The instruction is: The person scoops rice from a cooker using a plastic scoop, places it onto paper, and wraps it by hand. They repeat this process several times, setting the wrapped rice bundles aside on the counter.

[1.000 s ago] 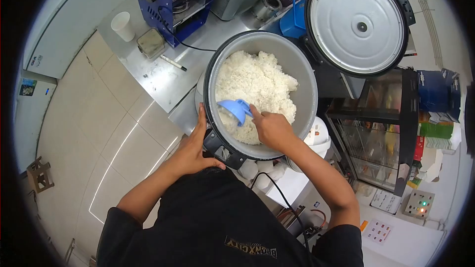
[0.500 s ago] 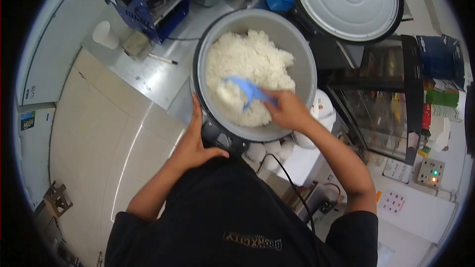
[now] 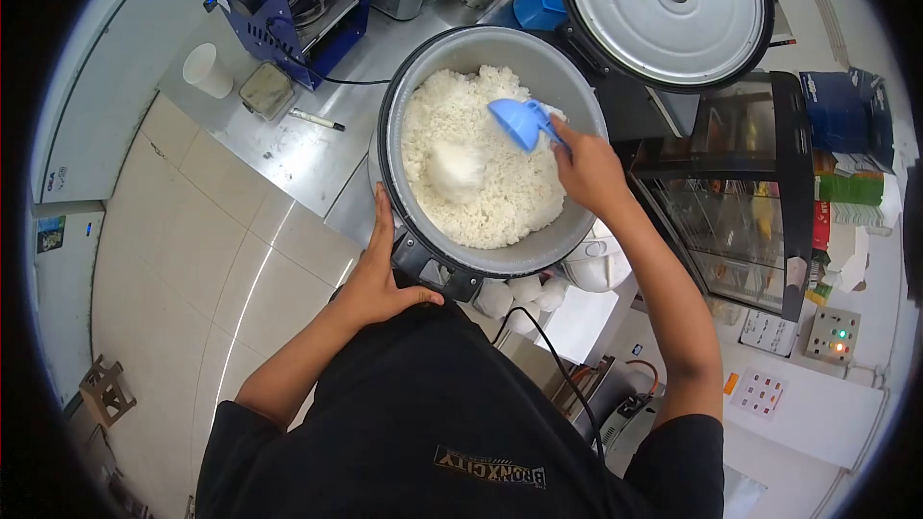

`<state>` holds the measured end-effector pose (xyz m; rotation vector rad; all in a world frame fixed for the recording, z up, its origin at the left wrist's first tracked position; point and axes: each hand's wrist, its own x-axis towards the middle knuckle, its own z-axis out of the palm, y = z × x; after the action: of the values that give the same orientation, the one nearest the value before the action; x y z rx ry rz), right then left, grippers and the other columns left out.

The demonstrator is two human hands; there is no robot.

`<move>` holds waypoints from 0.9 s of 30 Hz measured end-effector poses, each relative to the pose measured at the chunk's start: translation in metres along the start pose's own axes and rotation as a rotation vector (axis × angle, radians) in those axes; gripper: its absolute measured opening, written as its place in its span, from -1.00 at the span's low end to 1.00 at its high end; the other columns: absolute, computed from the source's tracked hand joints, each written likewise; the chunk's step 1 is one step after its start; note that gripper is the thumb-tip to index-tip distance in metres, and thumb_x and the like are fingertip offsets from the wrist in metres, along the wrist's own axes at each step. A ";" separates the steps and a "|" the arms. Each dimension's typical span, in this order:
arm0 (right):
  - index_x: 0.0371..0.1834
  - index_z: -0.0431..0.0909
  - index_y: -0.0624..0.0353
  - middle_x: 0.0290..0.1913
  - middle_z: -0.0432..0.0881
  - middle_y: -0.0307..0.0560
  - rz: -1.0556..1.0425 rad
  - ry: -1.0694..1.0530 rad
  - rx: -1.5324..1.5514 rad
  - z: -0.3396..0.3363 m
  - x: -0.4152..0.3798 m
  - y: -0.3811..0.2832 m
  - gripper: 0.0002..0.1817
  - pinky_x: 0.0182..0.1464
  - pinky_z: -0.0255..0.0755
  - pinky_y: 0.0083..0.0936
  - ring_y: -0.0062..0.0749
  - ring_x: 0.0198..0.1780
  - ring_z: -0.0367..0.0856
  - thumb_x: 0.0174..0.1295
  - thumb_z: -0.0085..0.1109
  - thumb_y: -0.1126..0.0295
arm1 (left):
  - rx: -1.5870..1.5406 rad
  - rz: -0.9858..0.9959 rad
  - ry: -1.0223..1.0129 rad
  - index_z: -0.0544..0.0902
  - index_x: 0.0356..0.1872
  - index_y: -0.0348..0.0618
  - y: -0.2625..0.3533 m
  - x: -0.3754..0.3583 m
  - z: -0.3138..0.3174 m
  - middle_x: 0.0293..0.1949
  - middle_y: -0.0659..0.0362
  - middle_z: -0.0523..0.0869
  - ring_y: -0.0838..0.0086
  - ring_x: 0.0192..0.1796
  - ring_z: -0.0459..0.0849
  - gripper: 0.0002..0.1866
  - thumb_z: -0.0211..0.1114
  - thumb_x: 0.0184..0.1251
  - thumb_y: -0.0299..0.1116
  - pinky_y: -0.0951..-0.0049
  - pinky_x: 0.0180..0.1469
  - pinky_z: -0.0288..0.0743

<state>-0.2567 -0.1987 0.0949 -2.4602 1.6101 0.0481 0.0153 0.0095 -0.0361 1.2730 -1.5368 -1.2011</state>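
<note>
A large round pot (image 3: 584, 86) of a rice cooker holds white rice (image 3: 510, 197). My right hand (image 3: 591, 168) grips the handle of a blue scoop (image 3: 519, 122), whose bowl is over the upper right part of the rice. Left of the scoop, a blurred rounded lump of rice (image 3: 456, 168) shows on the bed of rice. My left hand (image 3: 377, 279) rests against the lower left outside of the cooker, thumb and fingers spread. The cooker's lid (image 3: 673, 0) stands open at the top right.
On the metal counter (image 3: 298, 161) at the left are a white cup (image 3: 208, 71), a small container (image 3: 267, 90) and a marker (image 3: 316, 120). White wrapped balls (image 3: 524, 290) lie below the cooker. A glass display case (image 3: 731, 221) is at the right. A black cable (image 3: 567, 375) crosses in front.
My right hand has moved up and to the right with the scoop, away from the lower left of the rice. A rounded lump now shows there. My left hand has stayed at the cooker's side.
</note>
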 end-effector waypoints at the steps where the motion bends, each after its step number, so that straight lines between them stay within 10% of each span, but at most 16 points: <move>1: 0.43 0.56 0.11 -0.23 0.74 0.38 0.027 -0.126 0.029 0.001 0.003 -0.005 -0.48 -0.04 0.59 0.14 0.31 -0.17 0.74 0.38 0.14 0.37 | 0.022 0.008 0.005 -0.55 0.63 -0.35 0.000 0.001 -0.001 0.69 -0.32 -0.47 -0.09 0.75 -0.39 0.78 0.81 -0.25 0.13 0.06 0.73 -0.20; 11: 0.38 0.50 0.43 -0.32 0.71 0.45 -0.125 -0.290 0.282 0.043 -0.024 -0.061 -0.48 -0.03 0.57 0.14 0.37 -0.20 0.73 0.36 0.10 0.46 | -0.069 0.012 0.035 -0.52 0.66 -0.28 0.000 0.001 0.000 0.71 -0.26 -0.47 0.01 0.76 -0.44 0.79 0.86 -0.32 -0.02 0.07 0.72 -0.33; 13: 0.46 0.38 0.48 -0.32 0.72 0.43 -0.139 -0.359 0.159 0.058 -0.037 -0.073 -0.38 -0.06 0.61 0.11 0.34 -0.22 0.74 0.29 0.11 0.53 | 0.020 0.013 0.066 -0.43 0.66 -0.36 0.003 -0.001 0.000 0.71 -0.30 -0.34 -0.08 0.75 -0.26 0.77 0.83 -0.35 0.12 0.08 0.71 -0.07; 27: 0.32 0.40 0.58 -0.28 0.69 0.49 -0.121 -0.535 0.118 0.002 -0.056 -0.102 -0.49 -0.04 0.59 0.11 0.40 -0.20 0.71 0.35 0.10 0.47 | -0.048 0.043 0.122 -0.37 0.69 -0.27 0.005 -0.005 0.009 0.71 -0.29 -0.26 -0.08 0.74 -0.15 0.78 0.85 -0.42 0.09 0.07 0.68 0.04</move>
<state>-0.1864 -0.1082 0.1162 -2.1937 1.1959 0.5277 0.0067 0.0158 -0.0334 1.2519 -1.4318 -1.1059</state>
